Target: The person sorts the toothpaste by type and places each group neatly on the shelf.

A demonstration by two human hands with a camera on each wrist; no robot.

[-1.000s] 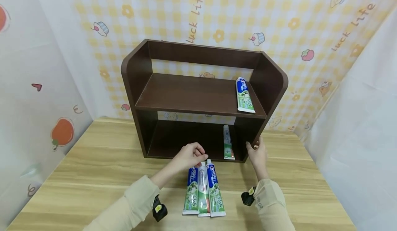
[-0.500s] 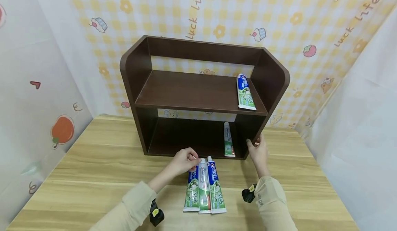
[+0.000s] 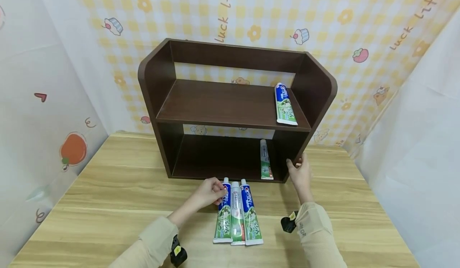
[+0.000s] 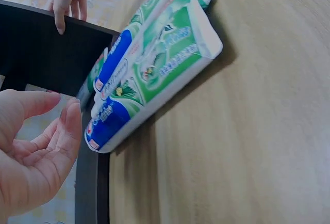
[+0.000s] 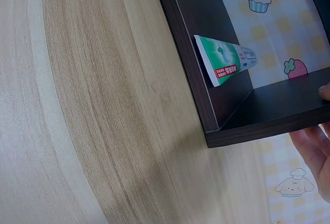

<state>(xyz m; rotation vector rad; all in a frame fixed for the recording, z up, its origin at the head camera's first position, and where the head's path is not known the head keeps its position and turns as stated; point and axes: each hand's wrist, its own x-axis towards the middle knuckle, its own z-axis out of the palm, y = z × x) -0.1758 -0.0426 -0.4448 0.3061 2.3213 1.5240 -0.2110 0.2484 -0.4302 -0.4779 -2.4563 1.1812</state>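
Three toothpaste tubes lie side by side on the table before the dark brown shelf (image 3: 215, 104): a blue-green left tube (image 3: 224, 224), a grey-green middle tube (image 3: 237, 218) and a blue-green right tube (image 3: 253, 224). My left hand (image 3: 207, 193) is by the capped end of the left tube. In the left wrist view, the left hand's (image 4: 36, 146) thumb and fingers are bent loosely with nothing between them. At the shelf's right side panel, my right hand (image 3: 301, 178) grips the edge, thumb inside and fingers outside; the right wrist view shows only part of it.
One blue-green toothpaste tube (image 3: 285, 105) lies at the right of the upper shelf board. A grey-green tube (image 3: 265, 160) lies at the right of the lower compartment. Behind the shelf hangs a yellow checked cloth (image 3: 251, 12). The wooden table (image 3: 118, 196) extends either side.
My left hand has moved left and slightly down, from over the middle tube to the left tube's capped end. The right hand keeps its grip on the shelf. The head view has shifted slightly.
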